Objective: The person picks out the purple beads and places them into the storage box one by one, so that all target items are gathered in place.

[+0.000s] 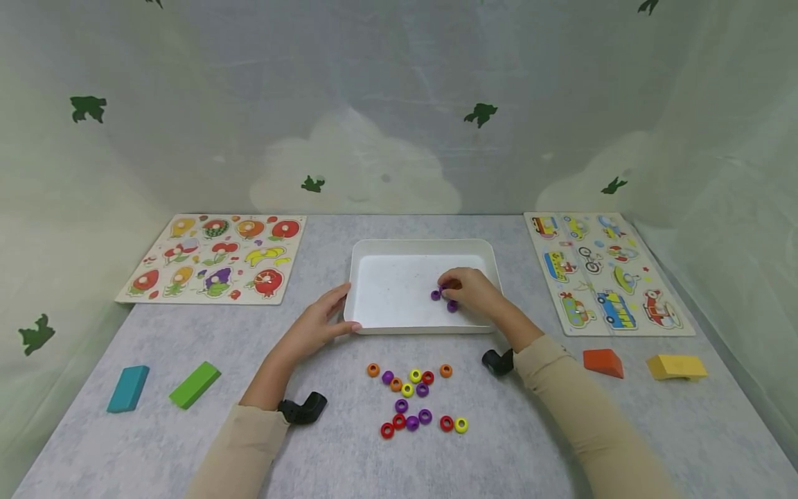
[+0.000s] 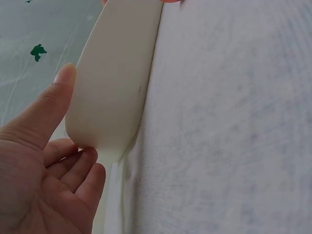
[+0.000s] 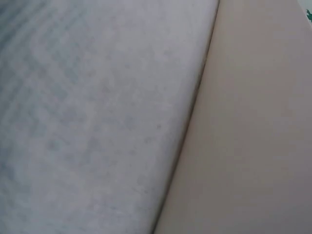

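A shallow white tray (image 1: 424, 329) lies on the table. My left hand (image 1: 321, 319) holds it at its front left corner; in the left wrist view the thumb (image 2: 66, 78) is at the rim and the curled fingers (image 2: 80, 168) are against the corner. Inside the tray, toward its right side, my right hand (image 1: 472, 291) pinches a purple bead (image 1: 442, 287), partly covered by the fingertips. Two more purple beads sit close by, one left bead (image 1: 436, 295) and one nearer bead (image 1: 451, 306). Only the tray's outer wall (image 3: 243, 126) and the table show in the right wrist view.
Several loose beads (image 1: 412, 423), purple, red, orange and yellow, lie in front of the tray. A fruit puzzle board (image 1: 206, 260) is at the back left, a vehicle puzzle board (image 1: 589, 277) at the right. Blue (image 1: 127, 389), green (image 1: 195, 385), orange (image 1: 603, 362) and yellow blocks (image 1: 677, 367) flank the arms.
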Motion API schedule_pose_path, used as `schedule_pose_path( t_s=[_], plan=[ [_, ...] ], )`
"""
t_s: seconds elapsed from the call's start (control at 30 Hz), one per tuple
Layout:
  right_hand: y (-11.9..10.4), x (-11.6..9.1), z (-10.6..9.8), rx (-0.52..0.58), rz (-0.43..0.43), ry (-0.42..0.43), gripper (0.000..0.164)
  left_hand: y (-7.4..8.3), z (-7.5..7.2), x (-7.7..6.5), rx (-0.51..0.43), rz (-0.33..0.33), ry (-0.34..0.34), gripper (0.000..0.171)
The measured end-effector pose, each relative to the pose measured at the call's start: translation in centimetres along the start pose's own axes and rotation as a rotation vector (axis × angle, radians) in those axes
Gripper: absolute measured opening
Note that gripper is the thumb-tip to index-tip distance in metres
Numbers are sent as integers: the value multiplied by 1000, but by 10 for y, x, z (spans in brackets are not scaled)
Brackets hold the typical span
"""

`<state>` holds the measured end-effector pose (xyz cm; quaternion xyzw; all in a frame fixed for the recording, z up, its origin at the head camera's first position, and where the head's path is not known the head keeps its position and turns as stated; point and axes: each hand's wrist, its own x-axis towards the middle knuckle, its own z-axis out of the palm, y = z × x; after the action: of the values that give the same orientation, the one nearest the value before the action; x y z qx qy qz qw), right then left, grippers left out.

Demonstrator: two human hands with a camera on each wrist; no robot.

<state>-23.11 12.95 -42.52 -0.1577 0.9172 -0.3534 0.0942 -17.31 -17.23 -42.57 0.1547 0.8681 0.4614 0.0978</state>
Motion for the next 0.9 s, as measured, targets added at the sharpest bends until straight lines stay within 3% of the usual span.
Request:
schedule_pose_path(
  t_s=[0.1, 0.2, 0.37, 0.53, 0.67, 0.9],
  plan=[
    [-2, -3, -1, 17, 2, 13, 21, -1, 0, 0, 4, -5, -2, 85],
    [-8, -12, -5, 59, -52, 44, 29, -1, 0, 0, 12, -16, -4, 84],
    [-25, -42, -7, 113, -264, 85, 35, -1, 0, 0, 16, -12, -4, 84],
    [-40, -77, 3, 163, -414, 15, 32, -1, 0, -1, 17, -22, 0, 83],
    [-46, -103, 15, 188, -433, -87, 30, -2, 0, 0, 19, -25, 0, 84],
    [-50, -127, 36, 216, -332, -253, 24, -2, 0, -1, 17, -26, 3, 83]
  ],
)
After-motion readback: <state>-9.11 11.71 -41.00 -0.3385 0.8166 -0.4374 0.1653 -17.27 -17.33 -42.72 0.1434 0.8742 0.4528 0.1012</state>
